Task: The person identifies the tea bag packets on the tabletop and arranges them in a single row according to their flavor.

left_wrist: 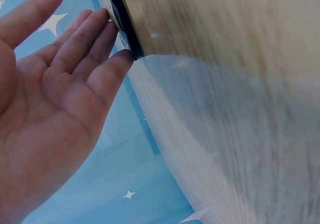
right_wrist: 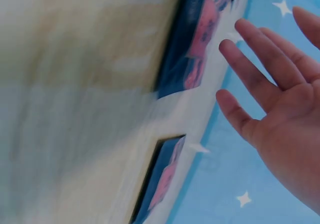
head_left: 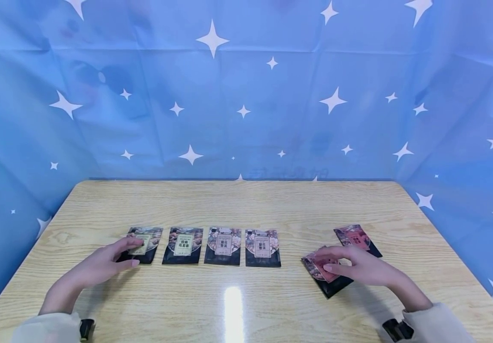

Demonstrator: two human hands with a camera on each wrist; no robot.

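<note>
My left hand (head_left: pixel 102 263) rests its fingertips on the leftmost packet (head_left: pixel 148 256), a dark sachet with a yellow-green label. In the left wrist view, its fairly straight fingers (left_wrist: pixel 95 38) touch the packet's dark edge (left_wrist: pixel 131 41). At the right, my right hand (head_left: pixel 360 267) hovers over a tilted dark packet (head_left: pixel 336 286) with a red label. The right wrist view shows the fingers (right_wrist: pixel 250 76) spread and apart from that packet (right_wrist: pixel 175 58). Whether another packet lies beneath it, I cannot tell. A second red-labelled packet (head_left: pixel 358 237) lies askew just behind.
Along the row stand another yellow-green-labelled packet (head_left: pixel 183 245) and two pink-labelled packets, one in the middle (head_left: pixel 223 247) and one at the right end (head_left: pixel 262 247). They lie flat on the wooden table (head_left: pixel 238 205). A blue star-patterned cloth (head_left: pixel 255 133) hangs behind and at the sides.
</note>
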